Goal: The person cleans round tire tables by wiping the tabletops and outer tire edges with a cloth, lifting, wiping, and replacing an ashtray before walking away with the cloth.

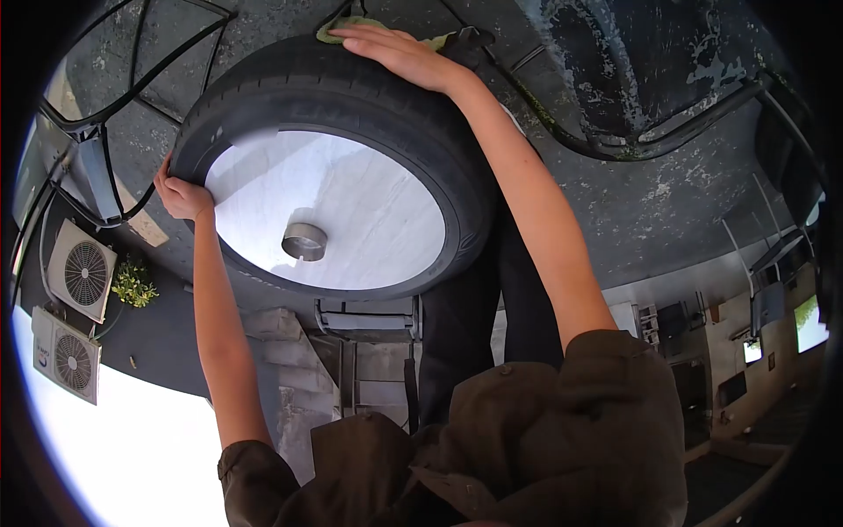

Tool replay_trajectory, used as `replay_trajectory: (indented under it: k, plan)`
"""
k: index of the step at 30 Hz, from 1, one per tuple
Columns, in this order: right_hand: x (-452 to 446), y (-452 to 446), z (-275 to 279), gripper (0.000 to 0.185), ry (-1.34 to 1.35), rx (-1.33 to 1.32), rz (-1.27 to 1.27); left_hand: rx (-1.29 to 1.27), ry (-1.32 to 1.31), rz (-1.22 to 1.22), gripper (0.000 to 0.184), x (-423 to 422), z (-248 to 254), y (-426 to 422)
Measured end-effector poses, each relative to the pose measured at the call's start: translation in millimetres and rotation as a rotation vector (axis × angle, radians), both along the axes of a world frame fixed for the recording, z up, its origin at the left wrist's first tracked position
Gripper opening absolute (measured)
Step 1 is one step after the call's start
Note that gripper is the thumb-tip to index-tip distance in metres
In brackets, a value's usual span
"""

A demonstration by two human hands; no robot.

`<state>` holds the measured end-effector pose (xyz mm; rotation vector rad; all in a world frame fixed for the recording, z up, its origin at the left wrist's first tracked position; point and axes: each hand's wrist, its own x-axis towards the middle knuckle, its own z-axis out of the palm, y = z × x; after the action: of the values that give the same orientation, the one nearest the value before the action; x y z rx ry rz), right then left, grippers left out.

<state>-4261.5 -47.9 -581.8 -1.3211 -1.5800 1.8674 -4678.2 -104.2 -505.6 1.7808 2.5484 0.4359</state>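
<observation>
A black tyre (470, 189) stands tilted in front of me, its opening filled by a pale round surface (378, 202) with marble-like streaks. On that surface is a short metal ring (305, 242). My left hand (184, 195) is closed around the tyre's left edge, fingers curled behind it. Across the top of the tread, my right hand (395, 54) presses down a green cloth (349, 28), its fingers stretched over it. Part of the cloth is hidden under the palm.
Black metal frames (136, 97) stand at the upper left, and a bent black tube (667, 145) runs along the upper right. The floor (421, 19) is dark and worn. Two air-conditioner units (81, 268) and a green plant (133, 283) are at left. My legs (457, 334) are below the tyre.
</observation>
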Motion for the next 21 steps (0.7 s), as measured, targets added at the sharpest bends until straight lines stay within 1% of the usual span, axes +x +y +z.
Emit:
replay_trajectory:
  k: [2,3,6,7,8,10,12,13,14,15,16,17,19,20,21]
  plan:
    - [-29.1,45.7,-2.1,0.079,0.035,-0.133,0.168,0.013,-0.004,-0.018,0.054,-5.8,-1.6,0.0]
    - [-49.8,59.6,-25.5,0.081,0.142,-0.303,0.216,0.01,-0.011,-0.031,0.054,-7.9,-3.8,-2.1]
    - [-40.3,68.6,-38.8,0.079,0.267,-0.573,0.27,0.0,0.017,-0.049,0.055,-17.0,-6.9,-5.1]
    - [-42.1,57.7,-83.0,0.069,0.401,-0.674,0.223,0.002,0.016,-0.062,0.054,-23.2,-8.9,-6.8]
    - [-43.2,41.0,-115.6,0.06,0.536,-0.784,0.172,0.009,0.027,-0.049,0.054,-28.0,-9.9,-8.8]
    - [-18.6,-3.0,-138.8,0.069,0.651,-0.72,0.038,0.004,0.04,-0.034,0.055,-32.7,-13.5,-8.0]
    - [42.0,-17.3,-55.8,0.06,0.189,-1.095,-0.139,0.015,0.022,-0.005,0.054,-39.3,-17.2,-6.8]
    - [68.2,-56.3,-99.5,0.074,0.186,-0.988,-0.07,0.038,0.02,0.006,0.054,-37.7,-18.0,-6.8]
    - [86.5,-92.5,-141.3,0.088,0.182,-0.877,0.007,-0.01,0.043,0.058,0.053,-29.8,-12.7,-5.7]
    - [98.5,-115.4,-115.4,0.088,0.125,-0.822,-0.046,-0.052,0.119,0.07,0.053,-31.5,-11.9,-5.0]
    - [111.2,-142.1,-74.8,0.089,0.063,-0.763,-0.093,-0.108,0.133,0.085,0.053,-41.0,-14.5,-4.2]
    - [120.8,-165.7,-55.6,0.09,0.109,-0.823,-0.164,-0.145,0.188,0.099,0.056,-57.8,-22.4,-3.6]
    - [128.8,-219.3,-19.9,0.09,0.174,-0.96,-0.333,-0.265,0.352,0.128,0.056,-53.7,-15.6,-1.1]
    - [128.2,-238.6,-1.2,0.09,0.199,-1.029,-0.432,-0.35,0.213,0.182,0.065,-51.5,-6.7,2.5]
    - [124.8,-252.1,16.3,0.088,0.178,-1.042,-0.524,-0.436,0.195,0.005,0.063,-134.1,-38.5,2.7]
